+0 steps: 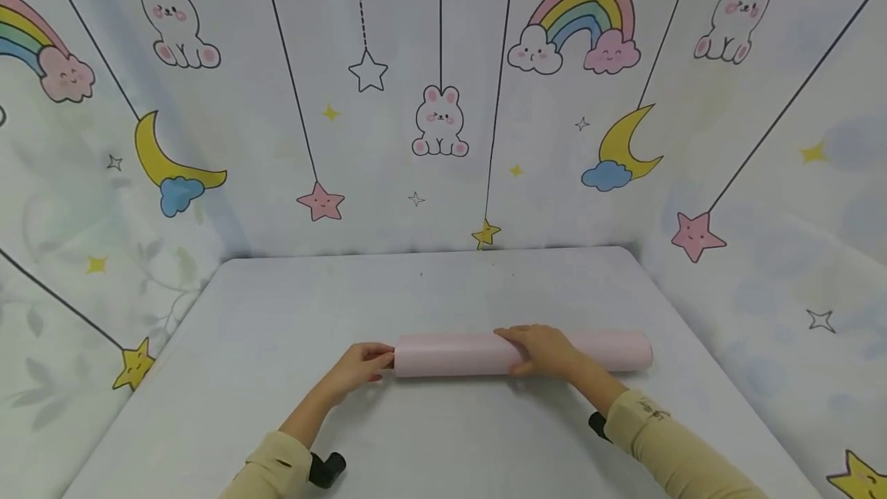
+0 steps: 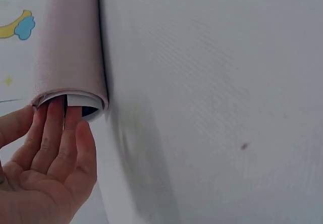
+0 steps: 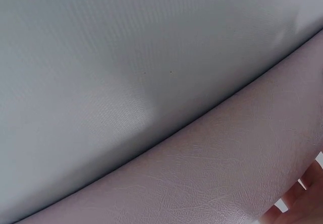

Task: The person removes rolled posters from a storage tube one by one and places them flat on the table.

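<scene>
A rolled-up pink sheet with a leather-like grain lies crosswise on the white table. At its left end is my left hand. The left wrist view shows several fingers reaching inside the open end of the roll, while the thumb rests against the outer edge, pinching the layered wall. A pale inner layer shows in the opening; the fingertips are hidden inside. Right of the roll's middle, my right hand grips it from above, fingers over the top and thumb on the near side.
The white table reaches back to a wall covering printed with rabbits, rainbows, moons and stars. Black camera pieces sit at both wrists beside the beige sleeves. A small dark speck marks the surface.
</scene>
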Motion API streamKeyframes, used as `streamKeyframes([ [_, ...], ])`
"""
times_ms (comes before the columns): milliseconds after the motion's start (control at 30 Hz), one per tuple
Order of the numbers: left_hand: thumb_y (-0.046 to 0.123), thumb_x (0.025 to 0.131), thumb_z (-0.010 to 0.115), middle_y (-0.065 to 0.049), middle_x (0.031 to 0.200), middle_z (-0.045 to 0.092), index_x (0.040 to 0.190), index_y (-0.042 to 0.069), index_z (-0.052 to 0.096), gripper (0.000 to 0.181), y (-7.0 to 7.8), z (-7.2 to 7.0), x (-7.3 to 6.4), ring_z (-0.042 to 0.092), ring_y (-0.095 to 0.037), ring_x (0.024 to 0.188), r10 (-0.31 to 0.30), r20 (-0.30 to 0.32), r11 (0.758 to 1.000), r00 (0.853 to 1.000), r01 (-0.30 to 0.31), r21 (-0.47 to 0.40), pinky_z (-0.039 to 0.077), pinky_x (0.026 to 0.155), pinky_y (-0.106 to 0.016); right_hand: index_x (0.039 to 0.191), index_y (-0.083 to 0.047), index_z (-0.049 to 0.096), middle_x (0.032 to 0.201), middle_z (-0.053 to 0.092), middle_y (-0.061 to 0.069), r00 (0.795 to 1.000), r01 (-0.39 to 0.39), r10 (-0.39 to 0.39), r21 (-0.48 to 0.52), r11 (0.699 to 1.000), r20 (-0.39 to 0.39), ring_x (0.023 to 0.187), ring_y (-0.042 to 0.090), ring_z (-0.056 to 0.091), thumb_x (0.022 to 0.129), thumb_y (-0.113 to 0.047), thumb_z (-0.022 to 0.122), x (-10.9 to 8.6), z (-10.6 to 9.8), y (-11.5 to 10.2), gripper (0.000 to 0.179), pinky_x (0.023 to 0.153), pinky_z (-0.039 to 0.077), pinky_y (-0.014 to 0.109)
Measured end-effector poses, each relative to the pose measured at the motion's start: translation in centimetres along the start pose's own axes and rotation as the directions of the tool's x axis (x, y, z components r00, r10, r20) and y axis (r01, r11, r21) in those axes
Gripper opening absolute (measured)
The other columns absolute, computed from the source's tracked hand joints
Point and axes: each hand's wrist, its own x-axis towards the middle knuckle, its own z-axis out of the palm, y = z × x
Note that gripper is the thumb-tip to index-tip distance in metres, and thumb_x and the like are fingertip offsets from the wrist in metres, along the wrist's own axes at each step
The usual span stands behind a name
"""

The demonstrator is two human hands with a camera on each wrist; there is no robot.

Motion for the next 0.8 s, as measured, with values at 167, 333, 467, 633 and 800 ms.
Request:
streamKeyframes([
  [167, 0.018, 0.092, 0.056, -0.015, 0.103, 0.064, 0.112, -0.010, 0.057, 0.034, -0.4, -0.2, 0.3, 0.060, -0.025, 0.096, 0.025, 0.008, 1.000, 1.000, -0.025, 0.009, 0.050, 0.078, -0.036, 0.130, -0.013, 0.051, 0.122, 0.058, 0.011, 1.000, 0.008, -0.008, -0.002, 1.000, -0.016, 0.109, 0.031, 0.054, 0.072, -0.037, 0.075, 0.1, -0.1, 0.0, 0.067, 0.087, 0.042, 0.048],
  [333, 0.018, 0.090, 0.059, -0.013, 0.099, 0.065, 0.110, -0.008, 0.060, 0.033, -1.7, 0.2, 0.5, 0.061, -0.021, 0.091, 0.060, 0.014, 0.997, 0.998, -0.061, 0.044, 0.050, 0.073, -0.034, 0.130, -0.014, 0.052, 0.120, 0.059, 0.010, 1.000, 0.000, 0.000, -0.033, 0.999, -0.024, 0.109, 0.029, 0.055, 0.071, -0.040, 0.075, -0.3, 0.9, 0.2, 0.068, 0.086, 0.043, 0.047],
  [467, 0.016, 0.089, 0.060, -0.012, 0.097, 0.066, 0.108, -0.008, 0.061, 0.031, -2.1, 0.4, 0.4, 0.061, -0.020, 0.088, 0.104, 0.054, 0.989, 0.993, -0.109, 0.101, 0.051, 0.069, -0.031, 0.128, -0.014, 0.054, 0.117, 0.061, 0.011, 0.999, 0.001, -0.003, -0.050, 0.999, -0.048, 0.105, 0.030, 0.057, 0.069, -0.040, 0.077, -0.9, 1.5, 0.1, 0.068, 0.083, 0.045, 0.048],
  [633, 0.013, 0.089, 0.060, -0.014, 0.094, 0.066, 0.104, -0.008, 0.063, 0.026, -1.8, 0.0, 0.7, 0.063, -0.026, 0.088, 0.197, 0.061, 0.960, 0.979, -0.205, 0.190, 0.050, 0.070, -0.029, 0.127, -0.015, 0.055, 0.115, 0.061, 0.011, 0.995, 0.019, -0.026, -0.069, 0.997, -0.093, 0.103, 0.030, 0.058, 0.069, -0.039, 0.077, -0.7, 1.4, 0.1, 0.067, 0.081, 0.046, 0.047],
  [800, 0.013, 0.088, 0.060, -0.010, 0.090, 0.067, 0.100, -0.006, 0.065, 0.022, -1.6, -0.6, 1.0, 0.063, -0.024, 0.085, 0.240, 0.065, 0.937, 0.969, -0.249, 0.246, 0.050, 0.071, -0.028, 0.127, -0.014, 0.054, 0.115, 0.061, 0.011, 0.996, 0.030, -0.036, -0.066, 0.997, -0.087, 0.103, 0.030, 0.058, 0.069, -0.039, 0.076, 0.0, 0.9, 0.1, 0.067, 0.082, 0.045, 0.047],
])
